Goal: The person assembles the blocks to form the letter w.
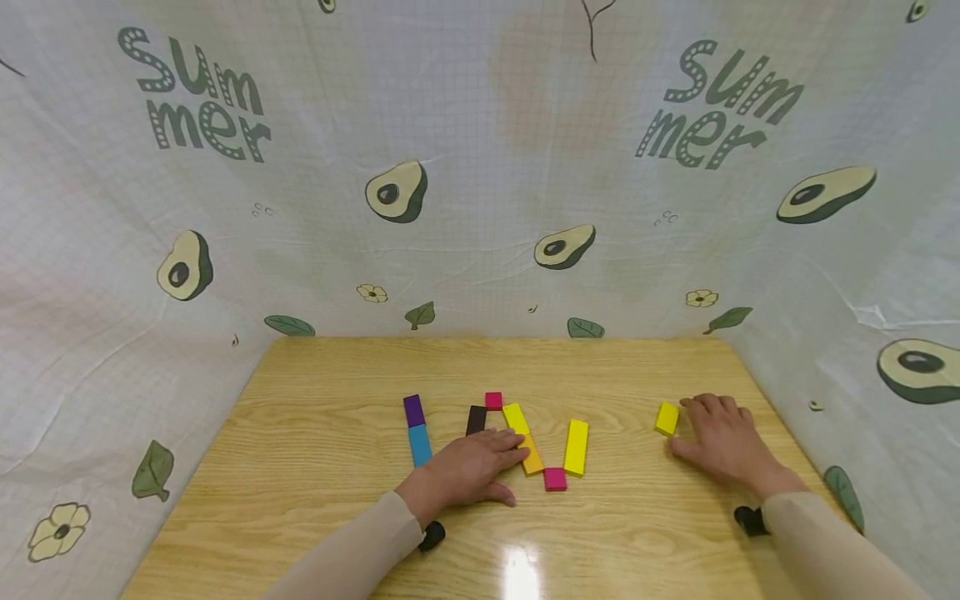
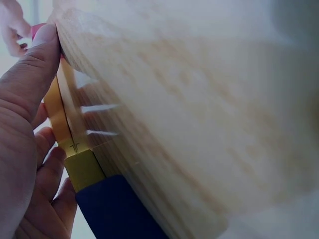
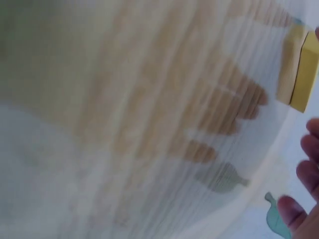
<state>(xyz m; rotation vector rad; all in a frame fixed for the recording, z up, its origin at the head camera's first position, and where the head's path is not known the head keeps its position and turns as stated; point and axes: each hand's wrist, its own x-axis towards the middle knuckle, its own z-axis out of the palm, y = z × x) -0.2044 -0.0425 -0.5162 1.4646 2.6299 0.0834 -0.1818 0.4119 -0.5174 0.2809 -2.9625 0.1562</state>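
Observation:
My left hand (image 1: 472,467) lies over a row of coloured blocks, its fingers extended onto the orange block (image 1: 533,457) and the end of the yellow block (image 1: 513,417) above it. Beside that hand is a black block (image 1: 476,419), partly covered. In the left wrist view the thumb reaches close to a pink block (image 2: 37,31), and the fingers lie along the orange block (image 2: 59,114). At the right, my right hand (image 1: 723,437) is spread beside a short yellow block (image 1: 667,418). The right wrist view shows this yellow block (image 3: 305,74) near the fingers, not enclosed.
A purple block (image 1: 414,411) and a blue block (image 1: 420,446) line up at the left. Pink blocks sit above (image 1: 493,401) and below the slanted row, with a long yellow block (image 1: 577,447) to its right. Printed cloth walls (image 1: 480,275) surround the wooden table (image 1: 300,467).

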